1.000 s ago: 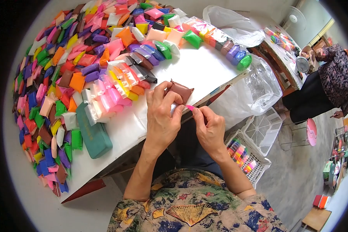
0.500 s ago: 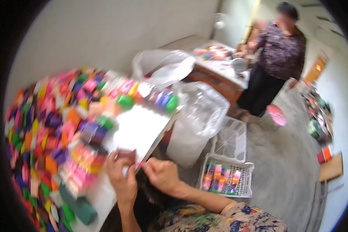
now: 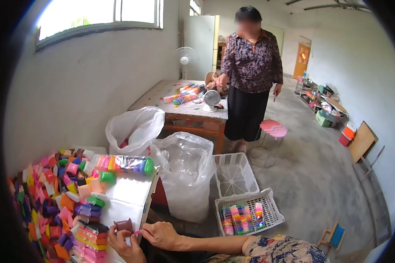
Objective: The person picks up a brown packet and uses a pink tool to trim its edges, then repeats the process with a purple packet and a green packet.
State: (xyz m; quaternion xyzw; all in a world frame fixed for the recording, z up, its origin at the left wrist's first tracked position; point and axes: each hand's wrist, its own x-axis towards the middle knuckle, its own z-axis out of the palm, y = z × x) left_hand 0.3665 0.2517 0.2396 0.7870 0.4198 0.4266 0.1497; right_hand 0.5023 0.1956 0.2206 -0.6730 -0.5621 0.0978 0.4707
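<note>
My left hand (image 3: 126,246) is at the table's near edge, its fingers curled round a small brown packet (image 3: 123,225) that looks like wrapped modelling clay. Something pale shows between that thumb and the fingers. Just to the right, my right hand (image 3: 163,236) is closed, and a thin pink piece (image 3: 138,232) sticks out of its pinch towards the left hand. Close by on the left lies a stack of coloured packets (image 3: 90,239) in clear film. Beyond the hands, a filled clear sleeve of packets (image 3: 126,164) rests on the white board (image 3: 126,193).
A big heap of coloured packets (image 3: 52,206) covers the table's left. Two clear plastic bags (image 3: 184,175) stand beyond. White baskets (image 3: 237,175) are on the floor, one holding filled sleeves. Another person (image 3: 252,61) stands by a far table (image 3: 149,98), near a pink stool (image 3: 274,128).
The view has tilted up and swung, so the table and hands sit lower in the picture. Both hands keep nearly the same pose, with the pink piece still between them.
</note>
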